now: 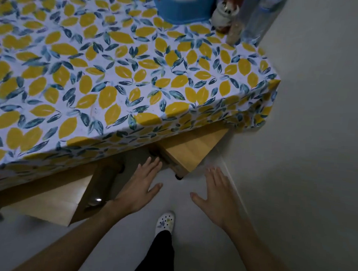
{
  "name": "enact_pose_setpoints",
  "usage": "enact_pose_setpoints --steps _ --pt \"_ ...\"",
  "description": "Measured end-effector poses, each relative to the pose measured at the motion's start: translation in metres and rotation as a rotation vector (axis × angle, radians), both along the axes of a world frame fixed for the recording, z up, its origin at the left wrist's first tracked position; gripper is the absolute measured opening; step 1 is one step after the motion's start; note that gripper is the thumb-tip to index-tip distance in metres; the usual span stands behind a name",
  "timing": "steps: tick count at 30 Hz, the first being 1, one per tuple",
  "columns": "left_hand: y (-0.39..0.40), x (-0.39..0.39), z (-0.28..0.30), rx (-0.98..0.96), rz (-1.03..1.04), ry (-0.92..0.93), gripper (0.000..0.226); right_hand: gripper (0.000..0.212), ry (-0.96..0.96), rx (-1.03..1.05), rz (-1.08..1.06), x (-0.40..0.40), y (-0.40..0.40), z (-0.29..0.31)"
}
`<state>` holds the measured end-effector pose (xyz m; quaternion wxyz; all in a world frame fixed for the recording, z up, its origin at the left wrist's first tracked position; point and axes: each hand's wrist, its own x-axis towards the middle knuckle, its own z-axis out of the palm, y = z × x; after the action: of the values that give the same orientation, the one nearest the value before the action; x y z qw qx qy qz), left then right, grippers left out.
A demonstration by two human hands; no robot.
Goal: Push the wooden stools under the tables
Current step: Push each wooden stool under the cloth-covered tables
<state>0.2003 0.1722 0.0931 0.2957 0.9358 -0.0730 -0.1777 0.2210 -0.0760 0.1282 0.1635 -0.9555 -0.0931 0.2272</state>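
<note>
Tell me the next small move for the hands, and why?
Probably press the open right hand onto the pale square wooden stool by the corner of the lemon-print clothed table and push: its seat juts out, and both hands, left hand included, hover empty.

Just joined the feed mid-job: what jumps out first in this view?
The lemon-print tablecloth fills the upper left of the view. Below its edge, two wooden stools stick out: the right stool near the table corner, the left stool at lower left. Both hands, the left hand and the right hand, are open above the floor between them.
</note>
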Motion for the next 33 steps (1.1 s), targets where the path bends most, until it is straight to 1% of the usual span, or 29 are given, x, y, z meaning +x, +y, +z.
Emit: enact_pose_setpoints --steps 3,6,8,10,14,17,19,22,26,28,31,33 --pt "-0.012 0.044 -0.068 0.047 -0.053 0.022 0.071 0.101 0.008 -0.008 0.044 0.036 0.0 -0.067" --pt "-0.021 0.08 -0.13 0.104 -0.118 0.04 0.077 0.101 0.026 0.006 0.043 0.066 0.004 -0.126" --pt "-0.025 0.097 -0.158 0.128 -0.158 0.036 0.071 0.096 0.026 0.019 0.055 0.08 0.008 -0.162" --pt "-0.027 0.11 -0.18 0.151 -0.183 0.005 0.067 0.094 -0.02 0.012 0.083 0.088 0.01 -0.197" --pt "-0.023 0.127 -0.219 0.238 -0.203 -0.036 0.065 0.102 -0.111 -0.058 0.115 0.103 0.012 -0.244" --pt "-0.022 0.128 -0.232 0.216 -0.16 -0.002 0.061 0.102 -0.172 -0.13 0.183 0.111 0.012 -0.264" --pt "-0.026 0.125 -0.235 0.202 -0.135 -0.038 0.059 0.099 -0.224 -0.177 0.203 0.112 0.011 -0.274" --pt "-0.034 0.123 -0.232 0.176 -0.08 -0.033 0.057 0.096 -0.274 -0.219 0.248 0.111 0.004 -0.279" --pt "-0.042 0.116 -0.221 0.186 -0.059 -0.037 0.056 0.097 -0.3 -0.228 0.292 0.111 -0.005 -0.277" --pt "-0.053 0.107 -0.218 0.19 -0.033 -0.007 0.055 0.098 -0.313 -0.214 0.334 0.108 -0.015 -0.277" --pt "-0.082 0.084 -0.218 0.186 0.071 0.008 0.055 0.101 -0.35 -0.196 0.43 0.106 -0.041 -0.279" --pt "-0.107 0.065 -0.222 0.195 0.152 -0.022 0.054 0.101 -0.359 -0.185 0.498 0.105 -0.061 -0.279"
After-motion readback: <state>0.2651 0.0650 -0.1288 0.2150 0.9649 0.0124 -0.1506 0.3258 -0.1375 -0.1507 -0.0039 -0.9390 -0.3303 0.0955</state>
